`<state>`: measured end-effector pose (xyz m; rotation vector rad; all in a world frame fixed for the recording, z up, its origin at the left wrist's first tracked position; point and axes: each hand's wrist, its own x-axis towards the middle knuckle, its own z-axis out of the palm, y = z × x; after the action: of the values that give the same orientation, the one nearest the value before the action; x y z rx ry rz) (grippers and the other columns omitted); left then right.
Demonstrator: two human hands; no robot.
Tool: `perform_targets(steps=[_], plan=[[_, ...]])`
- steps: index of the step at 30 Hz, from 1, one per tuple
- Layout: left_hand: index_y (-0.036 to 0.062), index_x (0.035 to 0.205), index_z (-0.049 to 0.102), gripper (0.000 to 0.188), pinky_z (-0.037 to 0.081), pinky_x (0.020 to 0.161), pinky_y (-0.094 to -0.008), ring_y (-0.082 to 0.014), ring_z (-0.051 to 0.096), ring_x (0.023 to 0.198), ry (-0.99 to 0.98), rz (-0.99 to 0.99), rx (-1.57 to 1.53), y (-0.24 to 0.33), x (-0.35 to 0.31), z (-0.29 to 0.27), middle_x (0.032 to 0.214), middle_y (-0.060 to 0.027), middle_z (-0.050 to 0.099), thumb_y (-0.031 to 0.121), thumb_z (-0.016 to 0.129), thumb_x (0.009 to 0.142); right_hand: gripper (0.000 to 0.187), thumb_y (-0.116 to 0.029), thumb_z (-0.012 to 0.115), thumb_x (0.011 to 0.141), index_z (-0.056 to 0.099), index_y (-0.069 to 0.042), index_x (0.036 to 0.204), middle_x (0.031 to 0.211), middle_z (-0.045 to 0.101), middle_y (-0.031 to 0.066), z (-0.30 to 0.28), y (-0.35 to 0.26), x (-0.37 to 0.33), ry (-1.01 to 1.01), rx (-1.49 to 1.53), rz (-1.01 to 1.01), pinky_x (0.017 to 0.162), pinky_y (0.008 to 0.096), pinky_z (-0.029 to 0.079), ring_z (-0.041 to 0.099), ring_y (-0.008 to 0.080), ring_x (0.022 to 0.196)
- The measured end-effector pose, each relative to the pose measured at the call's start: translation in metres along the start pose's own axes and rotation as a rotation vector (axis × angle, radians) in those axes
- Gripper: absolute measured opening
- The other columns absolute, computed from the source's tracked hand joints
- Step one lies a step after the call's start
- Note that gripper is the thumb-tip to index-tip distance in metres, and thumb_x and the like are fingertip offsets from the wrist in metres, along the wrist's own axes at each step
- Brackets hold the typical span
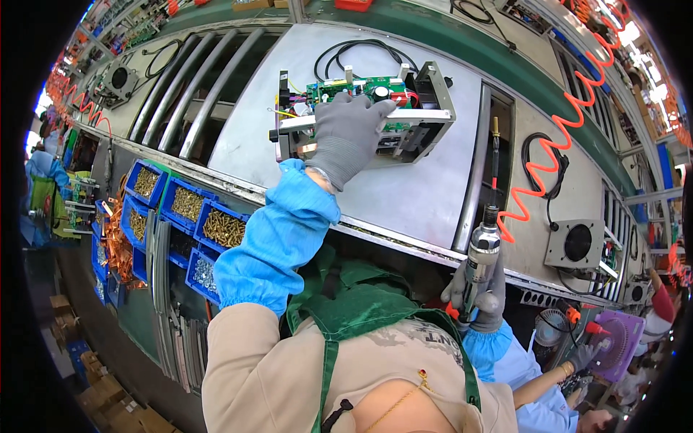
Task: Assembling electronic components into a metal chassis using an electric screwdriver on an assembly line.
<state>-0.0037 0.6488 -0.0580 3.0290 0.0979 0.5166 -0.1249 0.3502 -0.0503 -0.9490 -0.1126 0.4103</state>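
Observation:
My left hand [349, 138], in a grey glove, is closed over the front metal rail of an electronics unit [426, 115]. The unit stands on a pale metal plate, its open frame holding a green circuit board [333, 88], with wires and components around it. The hand hides part of the rail and board. My right hand [489, 294], also gloved, is wrapped around a pneumatic screwdriver [482, 252] at the bench's front edge. Its long bit [495, 141] points away from me, to the right of the unit and apart from it.
Blue bins [189, 204] of screws stand at the left, near copper-coloured strips [119, 238]. Metal rollers [209, 94] lie beyond them. A coiled orange air hose [556, 144] hangs at the right. Another unit with a fan [577, 243] sits farther right, near a co-worker's gloved hand [583, 356] and purple fan [617, 345].

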Motion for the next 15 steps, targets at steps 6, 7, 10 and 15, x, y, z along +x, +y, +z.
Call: perform_targets(steps=[6, 7, 10, 15], plan=[[0.0349, 0.113, 0.063, 0.023, 0.045, 0.073, -0.0414, -0.0208, 0.057, 0.089, 0.000, -0.018, 0.042, 0.005, 0.000, -0.003, 0.087, 0.0033, 0.061, 0.033, 0.054, 0.092, 0.102, -0.043, 0.087, 0.060, 0.033, -0.003, 0.136, 0.067, 0.055, 0.0105, -0.001, -0.005, -0.002, 0.065, -0.075, 0.071, 0.056, 0.0360, 0.058, 0.060, 0.0195, 0.052], [0.0350, 0.113, 0.063, 0.023, 0.045, 0.073, -0.0415, -0.0210, 0.057, 0.089, -0.003, -0.023, 0.047, 0.005, 0.000, -0.003, 0.087, 0.0032, 0.061, 0.033, 0.054, 0.092, 0.102, -0.043, 0.087, 0.060, 0.032, -0.003, 0.136, 0.067, 0.055, 0.0103, -0.002, -0.006, -0.002, 0.065, -0.079, 0.089, 0.056, 0.0360, 0.058, 0.060, 0.0192, 0.052], [0.0345, 0.114, 0.062, 0.026, 0.042, 0.073, -0.0427, -0.0231, 0.056, 0.092, -0.018, -0.022, 0.004, 0.004, 0.002, 0.001, 0.088, 0.0012, 0.060, 0.029, 0.055, 0.090, 0.103, -0.044, 0.087, 0.060, 0.032, -0.004, 0.137, 0.068, 0.055, 0.0101, -0.006, -0.008, 0.000, 0.070, -0.084, 0.128, 0.057, 0.0359, 0.059, 0.060, 0.0187, 0.051], [0.0311, 0.113, 0.060, 0.023, 0.042, 0.074, -0.0436, -0.0235, 0.057, 0.094, 0.035, -0.033, 0.012, 0.008, -0.001, 0.005, 0.091, 0.0004, 0.061, 0.029, 0.054, 0.091, 0.109, -0.046, 0.087, 0.059, 0.027, -0.009, 0.142, 0.072, 0.057, 0.0097, -0.017, -0.011, 0.003, 0.060, -0.076, 0.211, 0.056, 0.0357, 0.058, 0.060, 0.0186, 0.052]])
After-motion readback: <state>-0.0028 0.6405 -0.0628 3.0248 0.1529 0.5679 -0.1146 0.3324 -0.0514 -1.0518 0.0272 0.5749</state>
